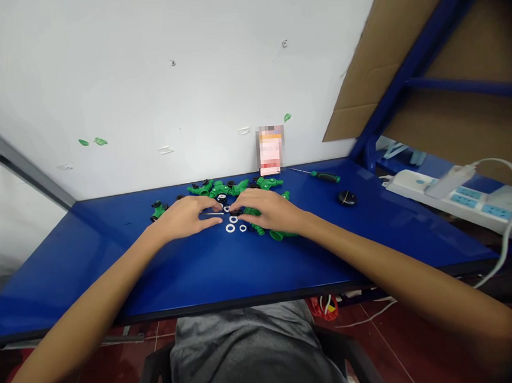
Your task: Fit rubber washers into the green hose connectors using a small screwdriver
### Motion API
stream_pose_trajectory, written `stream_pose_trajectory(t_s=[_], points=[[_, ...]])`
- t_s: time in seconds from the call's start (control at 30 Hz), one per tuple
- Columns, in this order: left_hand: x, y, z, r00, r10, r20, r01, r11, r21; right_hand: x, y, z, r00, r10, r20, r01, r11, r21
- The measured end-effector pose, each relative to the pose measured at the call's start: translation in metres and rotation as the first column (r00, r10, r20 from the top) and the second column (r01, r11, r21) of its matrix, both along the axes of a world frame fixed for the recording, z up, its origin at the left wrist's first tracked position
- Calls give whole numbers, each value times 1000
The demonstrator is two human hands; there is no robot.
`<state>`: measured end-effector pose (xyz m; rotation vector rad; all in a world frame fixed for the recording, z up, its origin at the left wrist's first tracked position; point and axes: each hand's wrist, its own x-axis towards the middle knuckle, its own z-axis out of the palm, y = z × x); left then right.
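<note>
My left hand is over the blue table, thumb and forefinger apart. In that gap shows a thin metal rod; I cannot tell whether it lies on the table or reaches into the palm. Facing it, my right hand has its thumb and fingertips around a small black part. White rings lie on the table just below and between the hands. Green plastic fittings with black pieces are gathered behind the hands, and more green fittings are partly covered by my right hand.
A screwdriver with a green and black handle lies at the back right, near a round black object. A blurred pinkish box stands against the white wall. Farther right is a white power strip with a cable.
</note>
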<state>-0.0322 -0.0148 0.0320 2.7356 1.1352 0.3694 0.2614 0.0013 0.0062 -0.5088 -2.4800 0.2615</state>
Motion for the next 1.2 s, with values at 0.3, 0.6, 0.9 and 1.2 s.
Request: stream_pose_trajectory(t_s=[0.3, 0.6, 0.9, 1.2], points=[[-50, 10, 43, 901, 404, 154, -418, 905, 71, 2, 3, 4, 999, 12, 49, -13, 1000, 21], [-65, 36, 17, 960, 269, -83, -269, 963, 14, -7, 5, -6, 988, -74, 138, 73, 997, 14], [-55, 37, 9, 956, 265, -128, -249, 960, 125, -6, 3, 0, 979, -138, 151, 144, 989, -34], [-24, 16, 11, 919, 248, 305, -171, 951, -258, 14, 2, 25, 930, -295, 217, 306, 952, -15]])
